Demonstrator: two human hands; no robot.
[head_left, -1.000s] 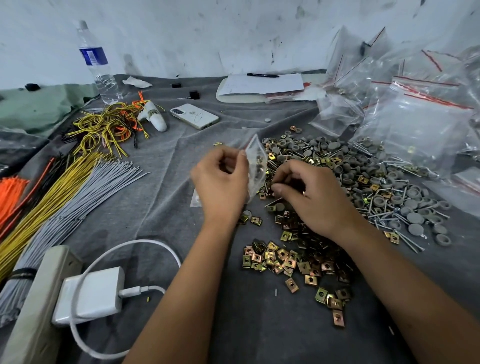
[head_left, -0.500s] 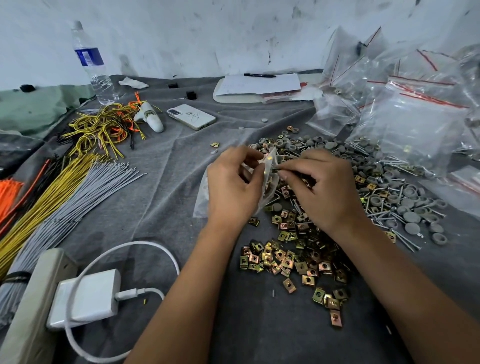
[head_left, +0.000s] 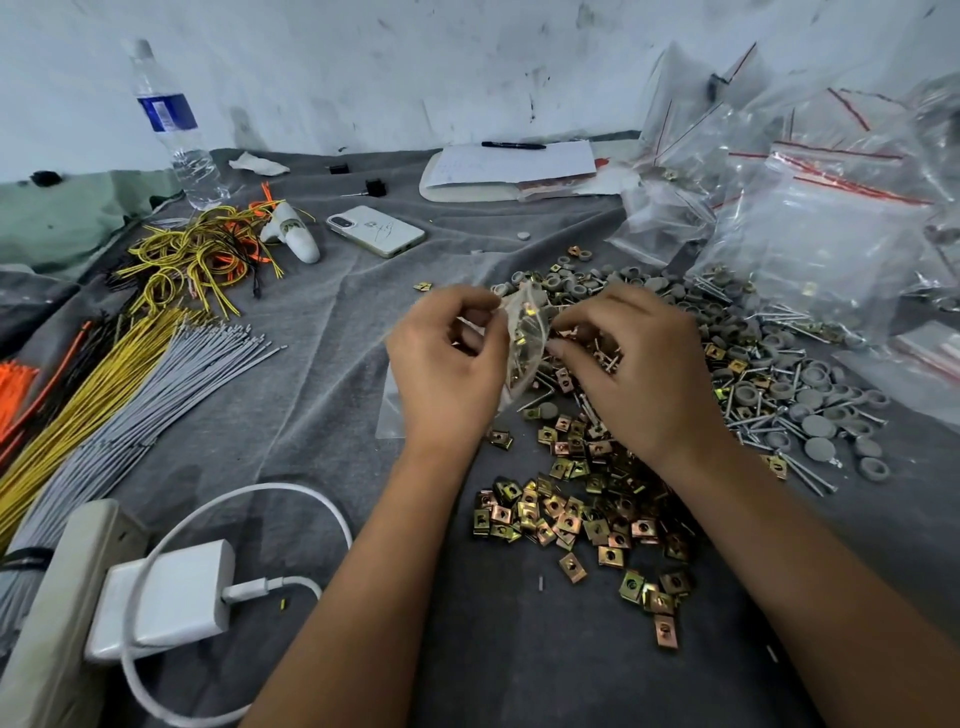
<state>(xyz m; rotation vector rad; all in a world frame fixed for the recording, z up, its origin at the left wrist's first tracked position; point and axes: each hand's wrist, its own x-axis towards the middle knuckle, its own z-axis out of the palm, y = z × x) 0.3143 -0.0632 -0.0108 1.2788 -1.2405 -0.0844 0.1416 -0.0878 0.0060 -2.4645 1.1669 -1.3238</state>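
My left hand (head_left: 447, 364) grips a small clear plastic bag (head_left: 524, 343) by its mouth, holding it upright with some metal parts inside. My right hand (head_left: 639, 369) is at the bag's opening, its fingertips pinching small metal pieces against the rim. A pile of brass-coloured square clip nuts (head_left: 576, 499) lies on the grey cloth (head_left: 332, 395) just below both hands. Beyond the right hand spreads a heap of grey round caps and screws (head_left: 810, 384).
Filled clear zip bags (head_left: 810, 234) are stacked at the right. Bundles of yellow and grey wires (head_left: 119, 379), a phone (head_left: 375, 230), a water bottle (head_left: 174, 130), a notepad with a pen (head_left: 511, 163) and a white charger on a power strip (head_left: 161, 597) lie left and back.
My right hand rose from the pile of parts to the bag's mouth with small pieces. My left hand shifted the bag slightly right and opened its mouth wider.
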